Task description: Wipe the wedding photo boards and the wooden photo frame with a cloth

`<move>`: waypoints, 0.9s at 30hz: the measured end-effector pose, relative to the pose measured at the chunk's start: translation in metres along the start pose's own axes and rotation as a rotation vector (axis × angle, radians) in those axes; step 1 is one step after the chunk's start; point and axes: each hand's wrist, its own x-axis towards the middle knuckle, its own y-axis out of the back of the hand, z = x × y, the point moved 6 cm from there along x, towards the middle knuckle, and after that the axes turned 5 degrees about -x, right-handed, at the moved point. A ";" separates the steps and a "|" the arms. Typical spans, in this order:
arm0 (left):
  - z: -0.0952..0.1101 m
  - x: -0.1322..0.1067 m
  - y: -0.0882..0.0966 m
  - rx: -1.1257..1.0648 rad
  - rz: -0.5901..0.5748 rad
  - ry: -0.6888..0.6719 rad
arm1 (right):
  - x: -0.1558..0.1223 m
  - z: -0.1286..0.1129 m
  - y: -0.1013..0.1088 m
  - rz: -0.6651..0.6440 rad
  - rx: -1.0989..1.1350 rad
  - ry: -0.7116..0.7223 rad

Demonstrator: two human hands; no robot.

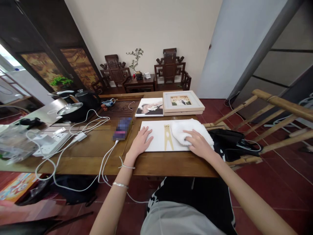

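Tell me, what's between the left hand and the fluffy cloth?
In the head view, a yellow cutout with two legs lies between the left hand and the cloth, on the white board.

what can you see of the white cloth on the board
The cloth is plain white and looks soft and fluffy, like fleece or towelling. It lies loosely bunched, with rounded, uneven edges, over the right part of the white board, just right of the yellowish piece; whether those two touch is unclear. The right hand is on its near side, fingers curled into it; whether they grip or just press is hard to tell.
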 end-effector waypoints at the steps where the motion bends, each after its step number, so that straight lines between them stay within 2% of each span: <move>1: 0.000 0.001 0.000 0.002 -0.004 -0.001 | 0.011 0.006 -0.001 -0.030 -0.018 -0.025; 7: -0.004 0.003 0.001 -0.023 -0.027 -0.009 | 0.081 0.038 -0.008 -0.204 -0.070 -0.164; 11: -0.009 0.004 0.002 -0.063 -0.008 0.009 | 0.096 0.037 -0.009 -0.218 -0.072 -0.142; 15: -0.010 0.005 0.000 -0.064 0.001 0.021 | 0.066 0.020 -0.005 -0.211 -0.054 -0.132; 22: -0.011 0.005 -0.001 -0.035 -0.002 0.025 | -0.033 -0.038 0.018 -0.134 0.066 0.034; 24: -0.011 0.005 -0.002 -0.014 -0.008 0.015 | -0.048 -0.049 0.023 -0.138 0.116 0.060; 27: -0.010 0.005 -0.002 0.015 -0.004 -0.003 | -0.048 -0.051 0.025 -0.148 0.131 0.068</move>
